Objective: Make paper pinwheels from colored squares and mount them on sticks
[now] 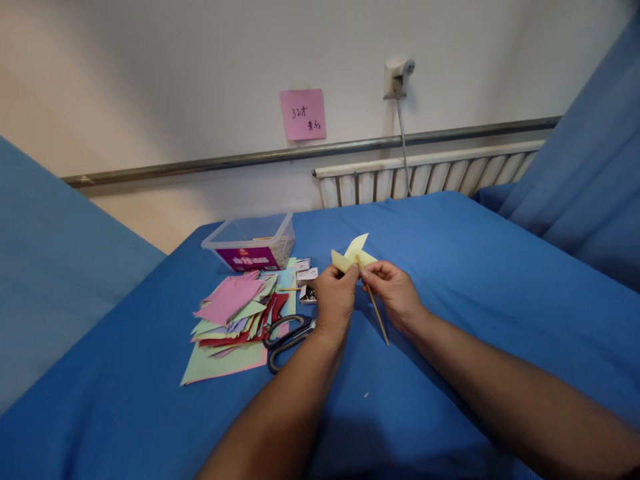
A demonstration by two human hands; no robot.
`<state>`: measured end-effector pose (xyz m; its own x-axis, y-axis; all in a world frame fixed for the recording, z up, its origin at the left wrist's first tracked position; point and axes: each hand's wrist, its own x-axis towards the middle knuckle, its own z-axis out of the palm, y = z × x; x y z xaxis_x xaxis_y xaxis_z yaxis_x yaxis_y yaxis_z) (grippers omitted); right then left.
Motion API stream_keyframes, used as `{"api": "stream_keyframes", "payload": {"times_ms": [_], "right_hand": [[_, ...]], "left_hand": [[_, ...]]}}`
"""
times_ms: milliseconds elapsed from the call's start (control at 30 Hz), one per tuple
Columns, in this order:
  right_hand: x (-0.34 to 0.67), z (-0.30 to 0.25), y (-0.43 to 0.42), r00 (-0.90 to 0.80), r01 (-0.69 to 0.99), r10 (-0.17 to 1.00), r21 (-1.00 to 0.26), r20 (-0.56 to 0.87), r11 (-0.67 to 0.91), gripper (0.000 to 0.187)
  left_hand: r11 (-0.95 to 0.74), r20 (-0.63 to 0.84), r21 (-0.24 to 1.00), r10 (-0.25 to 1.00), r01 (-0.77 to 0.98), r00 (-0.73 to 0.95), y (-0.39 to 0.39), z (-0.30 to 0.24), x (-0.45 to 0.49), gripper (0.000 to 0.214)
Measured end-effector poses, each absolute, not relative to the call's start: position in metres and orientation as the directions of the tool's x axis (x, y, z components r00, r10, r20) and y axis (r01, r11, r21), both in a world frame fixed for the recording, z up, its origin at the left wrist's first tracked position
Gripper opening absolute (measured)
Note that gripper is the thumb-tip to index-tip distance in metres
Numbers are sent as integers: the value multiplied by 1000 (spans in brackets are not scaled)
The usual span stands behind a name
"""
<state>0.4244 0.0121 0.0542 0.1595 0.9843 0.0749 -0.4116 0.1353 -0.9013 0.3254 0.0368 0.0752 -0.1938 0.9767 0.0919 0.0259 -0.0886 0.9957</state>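
Observation:
A yellow paper pinwheel [357, 249] is held up between my two hands over the blue cloth. My left hand [336, 295] is closed, its thumb and fingers pinching the pinwheel near its centre. Close beside it, my right hand [393, 288] pinches at the pinwheel's lower right, where the thin wooden stick [377, 315] meets the paper. The stick slants down toward me from between the hands. What exactly each fingertip presses at the centre is partly hidden.
Left of my hands lie black-handled scissors [287, 337], a small open box of pins [309, 294] and a pile of coloured paper [231, 300]. Behind the pile stands a clear plastic tub [245, 247] with sticks. A radiator [430, 175] runs along the wall.

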Motion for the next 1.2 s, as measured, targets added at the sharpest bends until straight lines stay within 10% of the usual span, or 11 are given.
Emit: {"api": "stream_keyframes", "payload": {"times_ms": [1200], "right_hand": [[424,56,12,170,-395,983,-909,71,135,26]], "left_hand": [[-114,136,987,969,117,-206,33,82,325,22]]}}
